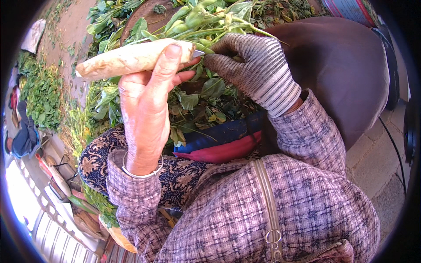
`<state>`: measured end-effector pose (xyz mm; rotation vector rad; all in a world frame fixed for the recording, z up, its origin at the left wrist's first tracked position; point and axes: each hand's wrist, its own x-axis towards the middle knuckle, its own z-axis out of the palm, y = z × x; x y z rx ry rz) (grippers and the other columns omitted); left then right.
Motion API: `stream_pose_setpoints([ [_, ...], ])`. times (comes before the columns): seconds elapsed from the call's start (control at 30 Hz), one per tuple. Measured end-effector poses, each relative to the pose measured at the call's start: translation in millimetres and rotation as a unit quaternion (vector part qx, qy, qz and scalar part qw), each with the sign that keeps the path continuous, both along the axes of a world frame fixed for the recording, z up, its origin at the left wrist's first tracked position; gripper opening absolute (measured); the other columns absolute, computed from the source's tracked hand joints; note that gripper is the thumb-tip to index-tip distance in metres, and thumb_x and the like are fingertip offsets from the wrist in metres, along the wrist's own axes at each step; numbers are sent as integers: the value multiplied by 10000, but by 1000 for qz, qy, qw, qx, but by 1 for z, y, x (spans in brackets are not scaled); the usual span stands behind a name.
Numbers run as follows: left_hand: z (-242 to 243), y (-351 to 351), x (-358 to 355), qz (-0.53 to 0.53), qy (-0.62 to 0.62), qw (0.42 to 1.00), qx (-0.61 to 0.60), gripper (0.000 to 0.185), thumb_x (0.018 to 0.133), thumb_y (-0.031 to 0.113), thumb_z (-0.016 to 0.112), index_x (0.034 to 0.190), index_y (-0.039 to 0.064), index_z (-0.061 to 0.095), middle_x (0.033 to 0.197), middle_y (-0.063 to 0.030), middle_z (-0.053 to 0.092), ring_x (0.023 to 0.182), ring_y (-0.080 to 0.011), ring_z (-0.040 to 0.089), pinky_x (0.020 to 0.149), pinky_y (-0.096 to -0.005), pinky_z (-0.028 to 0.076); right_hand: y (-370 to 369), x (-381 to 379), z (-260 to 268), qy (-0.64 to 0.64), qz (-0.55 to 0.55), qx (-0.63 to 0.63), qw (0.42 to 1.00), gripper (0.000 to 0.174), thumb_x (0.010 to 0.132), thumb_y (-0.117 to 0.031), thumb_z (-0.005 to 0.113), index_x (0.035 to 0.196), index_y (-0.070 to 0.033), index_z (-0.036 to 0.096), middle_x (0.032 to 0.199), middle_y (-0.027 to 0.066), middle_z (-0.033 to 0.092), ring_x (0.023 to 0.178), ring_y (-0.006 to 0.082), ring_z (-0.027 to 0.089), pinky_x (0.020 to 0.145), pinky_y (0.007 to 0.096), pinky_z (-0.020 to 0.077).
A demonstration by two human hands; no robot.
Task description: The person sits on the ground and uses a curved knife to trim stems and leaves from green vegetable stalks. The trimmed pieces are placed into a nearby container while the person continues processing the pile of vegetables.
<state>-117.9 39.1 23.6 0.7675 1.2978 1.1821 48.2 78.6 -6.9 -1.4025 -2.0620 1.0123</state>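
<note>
My bare left hand [144, 98] grips a knife by its thick pale handle [131, 59], thumb lying along the top. A short piece of metal blade [198, 53] sticks out of the handle's right end, pointing towards my other hand. My right hand [256, 65], in a soiled striped knit glove, has thumb and forefinger together at the green stems; the exact pinch point is partly hidden. Just above the hands, plump green bean pods [194, 18] hang on leafy stalks. Loose and wilting leaves [210, 95] lie beneath both hands.
A brown round rim [130, 24] shows behind the stalks. Smooth dark brown material [335, 69] bulges at right, near a printed container [350, 11]. Blue and red fabric [220, 131] lies before my lap. Cut plants [42, 98] and a person [24, 138] are at far left.
</note>
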Motion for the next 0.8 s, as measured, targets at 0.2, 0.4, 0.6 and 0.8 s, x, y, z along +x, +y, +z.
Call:
stream_pose_setpoints([
  [0.2, -13, -1, 0, 11, 56, 995, 77, 177, 877, 155, 644, 951, -5, 659, 883, -63, 663, 818, -117, 607, 750, -248, 484, -5, -4, 0, 136, 2, -210, 968, 182, 831, -173, 667, 840, 8, 653, 620, 2, 590, 575, 44, 522, 520, 232, 444],
  [0.4, -11, 2, -11, 11, 117, 990, 76, 172, 864, 144, 660, 942, -9, 657, 847, -51, 658, 781, -108, 604, 735, -244, 484, -1, -2, 6, 93, -24, -231, 968, 197, 866, -189, 629, 878, 6, 655, 654, 1, 598, 586, 48, 530, 541, 222, 456],
  [0.6, -8, 7, -6, -2, 150, 984, 94, 120, 852, 75, 659, 908, -31, 653, 818, -58, 651, 691, -104, 608, 645, -228, 512, 1, 1, -10, 109, -85, -116, 984, 217, 907, -196, 579, 973, -3, 653, 708, 32, 621, 574, 56, 551, 512, 224, 460],
  [0.8, -5, 38, -22, 24, 317, 926, 204, 119, 826, 63, 687, 912, -16, 667, 825, -53, 663, 714, -94, 601, 690, -229, 487, 5, 0, -6, 157, -92, -116, 976, 224, 942, -196, 511, 995, -29, 652, 628, -6, 550, 492, 43, 495, 458, 206, 418],
])
